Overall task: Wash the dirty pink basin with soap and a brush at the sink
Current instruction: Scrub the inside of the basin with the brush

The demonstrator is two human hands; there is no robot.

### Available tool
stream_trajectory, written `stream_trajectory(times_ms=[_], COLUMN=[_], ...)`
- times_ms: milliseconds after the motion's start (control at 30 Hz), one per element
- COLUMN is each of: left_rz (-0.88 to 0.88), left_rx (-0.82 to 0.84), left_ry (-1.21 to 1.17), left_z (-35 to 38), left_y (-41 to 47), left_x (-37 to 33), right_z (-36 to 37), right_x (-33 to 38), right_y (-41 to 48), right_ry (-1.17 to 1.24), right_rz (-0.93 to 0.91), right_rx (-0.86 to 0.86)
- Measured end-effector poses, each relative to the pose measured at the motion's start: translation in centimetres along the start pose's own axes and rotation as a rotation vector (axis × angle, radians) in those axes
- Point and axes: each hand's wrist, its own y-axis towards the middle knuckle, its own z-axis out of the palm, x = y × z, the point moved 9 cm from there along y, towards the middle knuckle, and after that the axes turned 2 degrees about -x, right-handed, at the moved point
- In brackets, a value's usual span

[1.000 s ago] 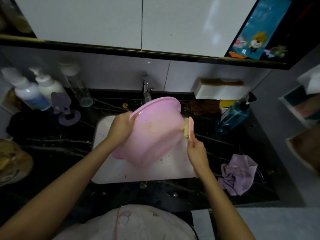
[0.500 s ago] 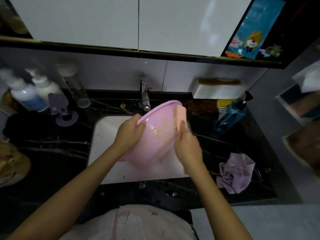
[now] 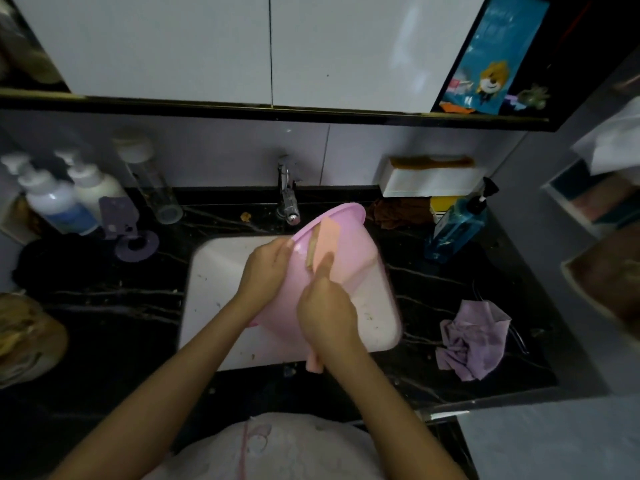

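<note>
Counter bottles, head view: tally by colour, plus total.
White pump bottles: 2
Clear bottle with white cap: 1
Blue pump bottle: 1
Total: 4

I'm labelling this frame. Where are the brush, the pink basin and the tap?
brush (image 3: 329, 235), head view, on its peach back.
pink basin (image 3: 360, 265), head view, on its wall right of the brush.
tap (image 3: 289, 202), head view, on its chrome spout.
</note>
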Motion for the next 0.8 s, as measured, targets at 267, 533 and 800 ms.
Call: stream_trajectory(times_ms=[267,533,800], left_rz=[-0.01,-0.052,-0.058], left_rx=[0.054,0.074,0.034], left_ry=[-0.083,-0.141,-0.172], left_z=[0.9,0.7,-0.6], left_y=[-0.1,-0.2,0.6], left_x=[0.4,0.3,0.0], right_z=[-0.4,-3.4,-0.6], right_x=[0.1,-1.8,-1.8], right_y=[-0.3,2.3,1.1], right_ry=[-0.075,-0.054,-0.121], right_rz=[0.062,0.199,0.049], right_rx=[-0.052,-0.183,-0.106])
